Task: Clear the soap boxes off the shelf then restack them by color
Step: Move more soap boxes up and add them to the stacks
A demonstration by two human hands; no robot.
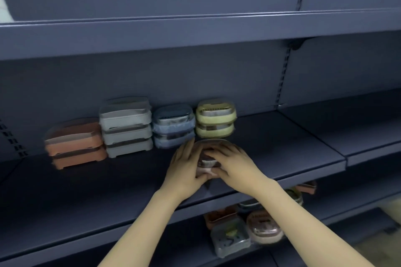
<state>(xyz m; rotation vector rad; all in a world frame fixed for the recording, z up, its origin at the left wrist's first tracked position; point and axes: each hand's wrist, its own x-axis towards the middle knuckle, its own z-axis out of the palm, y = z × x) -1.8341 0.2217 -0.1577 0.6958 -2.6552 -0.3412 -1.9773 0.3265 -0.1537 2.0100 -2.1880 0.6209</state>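
No legible writing; frame blurred. Both hands clasp pinkish soap box stack (207, 161) on middle shelf (282, 136), just in front of yellow stack (215, 120): left hand (186, 169) curls round its left side, right hand (233, 162) over top and right. Left of yellow stack: blue stack (173, 127), grey stack (125, 127), orange stack (74, 144). Loose soap boxes (245, 227) on lower shelf.

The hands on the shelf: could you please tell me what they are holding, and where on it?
A pinkish soap box: the left hand holds its left side, and the right hand lies over its top and right side.
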